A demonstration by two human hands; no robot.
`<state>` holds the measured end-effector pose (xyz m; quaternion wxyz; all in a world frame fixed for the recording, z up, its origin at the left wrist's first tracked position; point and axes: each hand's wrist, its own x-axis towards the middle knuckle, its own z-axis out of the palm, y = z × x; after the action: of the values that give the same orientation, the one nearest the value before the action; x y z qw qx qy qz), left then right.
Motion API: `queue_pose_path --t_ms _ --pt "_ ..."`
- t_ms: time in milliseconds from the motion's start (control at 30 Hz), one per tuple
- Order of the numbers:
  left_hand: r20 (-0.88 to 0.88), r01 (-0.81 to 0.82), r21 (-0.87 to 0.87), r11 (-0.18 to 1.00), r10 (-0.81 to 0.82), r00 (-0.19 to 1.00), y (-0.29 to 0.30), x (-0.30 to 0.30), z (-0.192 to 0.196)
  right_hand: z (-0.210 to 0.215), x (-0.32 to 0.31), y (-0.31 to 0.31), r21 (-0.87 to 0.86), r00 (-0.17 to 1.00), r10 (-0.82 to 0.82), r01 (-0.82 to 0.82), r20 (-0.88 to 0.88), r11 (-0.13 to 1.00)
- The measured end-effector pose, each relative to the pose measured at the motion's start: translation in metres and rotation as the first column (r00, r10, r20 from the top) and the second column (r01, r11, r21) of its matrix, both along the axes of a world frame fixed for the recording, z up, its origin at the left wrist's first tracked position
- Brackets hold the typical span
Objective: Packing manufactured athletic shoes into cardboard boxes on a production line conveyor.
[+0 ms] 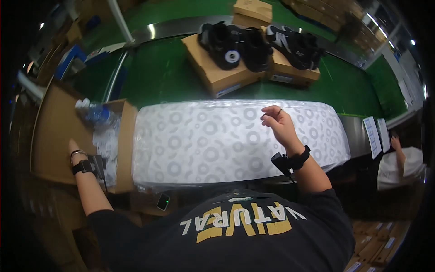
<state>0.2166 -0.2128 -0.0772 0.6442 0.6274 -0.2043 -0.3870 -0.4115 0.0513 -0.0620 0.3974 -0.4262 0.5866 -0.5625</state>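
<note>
My right hand (282,127) hangs above a long stack of white paper printed with grey rings and dashes (204,140), wrapped in clear plastic. Its fingers are loosely bent, thumb apart from the forefinger, with nothing between them. At the left, my left hand (76,149) reaches into an open cardboard box (54,122); its fingers are mostly hidden, so I cannot see whether they grip anything. Beside it in the box lie a clear plastic bottle with a blue label (97,113) and crumpled clear plastic (104,140). Both wrists carry black strapped devices.
Beyond the stack, two pairs of black shoes (253,47) (294,45) rest on brown shoe boxes (226,81) on a green belt (154,77). Another brown box (252,11) stands behind. At the right are white printed cards (372,136) and another person's arm (398,152).
</note>
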Motion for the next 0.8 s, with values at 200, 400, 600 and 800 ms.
queue_pose_path --t_ms 200,400,600,800 --pt "0.727 0.719 0.27 0.64 -0.626 0.283 -0.029 -0.331 0.09 -0.012 -0.068 0.0 -0.073 0.985 -0.171 0.171 0.007 0.983" --pt "0.044 0.85 0.299 0.434 -0.896 0.442 -0.043 -0.485 -0.042 -0.016 -0.113 -0.011 -0.094 0.921 -0.206 0.185 -0.331 0.978" --pt "0.321 0.934 0.106 0.34 -0.901 0.292 -0.09 -0.497 -0.088 -0.03 -0.198 0.058 0.07 0.791 -0.357 0.446 -0.497 0.892" --pt "0.547 0.949 0.157 0.274 -0.824 0.147 -0.014 -0.616 -0.049 0.007 -0.233 0.031 -0.174 0.754 -0.473 0.446 -0.455 0.878"
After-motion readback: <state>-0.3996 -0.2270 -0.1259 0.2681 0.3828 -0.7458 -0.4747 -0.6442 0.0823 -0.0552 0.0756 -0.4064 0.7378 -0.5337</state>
